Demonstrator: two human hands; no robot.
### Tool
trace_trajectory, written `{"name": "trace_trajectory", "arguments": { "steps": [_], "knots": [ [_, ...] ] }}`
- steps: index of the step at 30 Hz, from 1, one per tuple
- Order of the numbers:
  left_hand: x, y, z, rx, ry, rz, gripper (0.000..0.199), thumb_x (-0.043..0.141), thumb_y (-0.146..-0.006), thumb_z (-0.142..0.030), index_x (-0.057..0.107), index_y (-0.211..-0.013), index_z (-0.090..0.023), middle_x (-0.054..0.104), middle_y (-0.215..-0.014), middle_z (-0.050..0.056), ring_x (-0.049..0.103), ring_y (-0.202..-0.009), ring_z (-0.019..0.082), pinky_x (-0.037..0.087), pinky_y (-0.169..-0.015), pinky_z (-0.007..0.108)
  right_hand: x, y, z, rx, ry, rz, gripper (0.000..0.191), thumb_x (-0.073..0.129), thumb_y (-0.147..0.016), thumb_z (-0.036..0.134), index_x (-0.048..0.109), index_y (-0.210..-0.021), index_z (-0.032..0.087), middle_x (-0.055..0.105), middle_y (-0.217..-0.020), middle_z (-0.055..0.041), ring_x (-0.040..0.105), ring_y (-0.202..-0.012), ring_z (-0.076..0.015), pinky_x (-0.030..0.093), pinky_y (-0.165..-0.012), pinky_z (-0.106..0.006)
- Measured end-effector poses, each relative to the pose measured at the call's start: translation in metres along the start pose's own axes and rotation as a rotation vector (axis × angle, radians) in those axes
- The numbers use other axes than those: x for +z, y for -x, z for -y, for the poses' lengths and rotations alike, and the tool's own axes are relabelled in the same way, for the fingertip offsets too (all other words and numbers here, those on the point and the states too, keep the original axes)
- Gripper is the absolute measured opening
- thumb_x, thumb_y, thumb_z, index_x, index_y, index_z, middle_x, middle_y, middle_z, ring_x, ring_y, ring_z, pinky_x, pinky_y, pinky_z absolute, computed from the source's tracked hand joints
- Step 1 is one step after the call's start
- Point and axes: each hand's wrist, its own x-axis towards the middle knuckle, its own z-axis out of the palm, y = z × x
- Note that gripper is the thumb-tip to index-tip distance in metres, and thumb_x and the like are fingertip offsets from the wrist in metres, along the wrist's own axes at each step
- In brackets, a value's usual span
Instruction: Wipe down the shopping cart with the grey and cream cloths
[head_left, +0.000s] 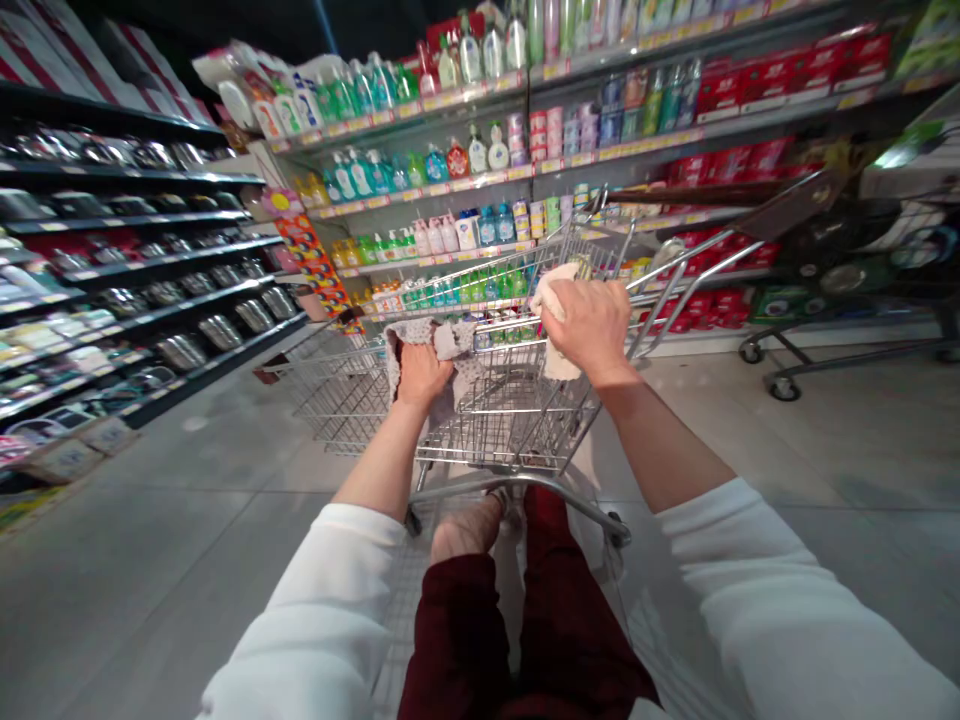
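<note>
So in the head view my left hand [425,374] is bunched around a grey cloth [466,368] with a bumpy, dotted texture, and my right hand [596,322] is curled tight on a plainer cream cloth [561,362], both up at the bar [508,323] of the cart [337,392] right in front of my legs. I'd guess the cloths are light, floppy and impossible to break, so any fistful works, while the cart is all stiff, shiny wire, probably slick and way heavier, best held by that bar.
</note>
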Motion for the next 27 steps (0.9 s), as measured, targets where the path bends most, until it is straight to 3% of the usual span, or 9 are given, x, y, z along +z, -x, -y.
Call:
{"name": "trace_trajectory", "arguments": {
  "steps": [12, 22, 27],
  "knots": [
    [-0.005, 0.009, 0.001, -0.029, -0.015, -0.032, 0.04, 0.042, -0.08, -0.024, 0.063, -0.111, -0.012, 0.067, -0.121, 0.017, 0.057, -0.124, 0.029, 0.039, -0.111, 0.042, -0.007, 0.004, -0.007, -0.118, 0.031, -0.075, 0.036, 0.038, -0.097, 0.043, 0.063, -0.114, 0.023, 0.063, -0.095, -0.007, 0.048, -0.089, -0.0186, 0.02, -0.081, -0.034],
    [-0.037, 0.017, 0.001, 0.019, 0.295, 0.064, 0.046, 0.034, -0.086, -0.032, 0.065, -0.117, -0.017, 0.073, -0.11, 0.01, 0.066, -0.108, 0.025, 0.049, -0.095, 0.035, -0.02, 0.012, -0.018, -0.057, 0.076, -0.099, 0.032, 0.046, -0.094, 0.042, 0.065, -0.107, 0.021, 0.064, -0.091, -0.005, 0.05, -0.086, -0.0165, 0.02, -0.079, -0.032],
    [-0.043, 0.028, -0.003, -0.002, 0.336, 0.086, 0.038, 0.036, -0.085, -0.031, 0.07, -0.095, -0.018, 0.074, -0.102, 0.01, 0.067, -0.102, 0.026, 0.051, -0.091, 0.035, -0.035, 0.02, -0.017, -0.075, 0.082, -0.074, 0.033, 0.045, -0.094, 0.042, 0.066, -0.107, 0.02, 0.064, -0.09, -0.0051, 0.051, -0.086, -0.0161, 0.02, -0.079, -0.031]
  ]
}}
